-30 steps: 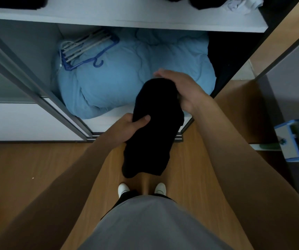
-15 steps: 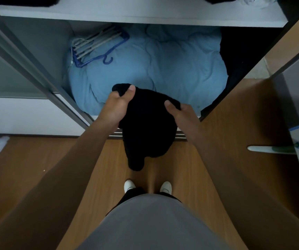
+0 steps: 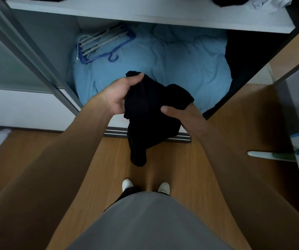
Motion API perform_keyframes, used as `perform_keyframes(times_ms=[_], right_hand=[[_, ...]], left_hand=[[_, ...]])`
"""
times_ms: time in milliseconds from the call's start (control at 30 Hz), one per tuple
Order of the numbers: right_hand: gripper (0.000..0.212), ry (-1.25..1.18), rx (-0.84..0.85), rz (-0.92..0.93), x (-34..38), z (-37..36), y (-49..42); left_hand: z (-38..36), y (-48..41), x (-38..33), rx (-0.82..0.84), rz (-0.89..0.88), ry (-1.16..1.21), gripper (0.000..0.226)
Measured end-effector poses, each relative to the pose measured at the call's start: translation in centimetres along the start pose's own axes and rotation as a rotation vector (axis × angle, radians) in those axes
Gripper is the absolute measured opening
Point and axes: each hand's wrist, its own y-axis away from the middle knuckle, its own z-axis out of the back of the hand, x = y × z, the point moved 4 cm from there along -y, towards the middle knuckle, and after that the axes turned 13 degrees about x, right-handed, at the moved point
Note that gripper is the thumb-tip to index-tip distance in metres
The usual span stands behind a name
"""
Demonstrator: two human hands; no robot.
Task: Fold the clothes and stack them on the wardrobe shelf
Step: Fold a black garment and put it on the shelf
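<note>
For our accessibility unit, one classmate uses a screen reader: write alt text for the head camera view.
Seen from above, a person's left hand and right hand grip a crumpled black garment in front of an open wardrobe. Below a white shelf, a blue quilt lies inside, with hangers on it.

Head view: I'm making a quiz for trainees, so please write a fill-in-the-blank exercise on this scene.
The left hand and the right hand both grip a ____ garment.
The hangers lie on light ____ bedding.
The person's shoes are ____.
Missing words: black; blue; white.
</note>
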Motion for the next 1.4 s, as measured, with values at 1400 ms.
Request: perform_keyframes(times_ms=[1400], right_hand=[[0.050,-0.588,-0.044,0.086,0.9,-0.6,-0.9]], left_hand=[[0.3,0.4,0.9,-0.136,-0.113,-0.028,0.029]])
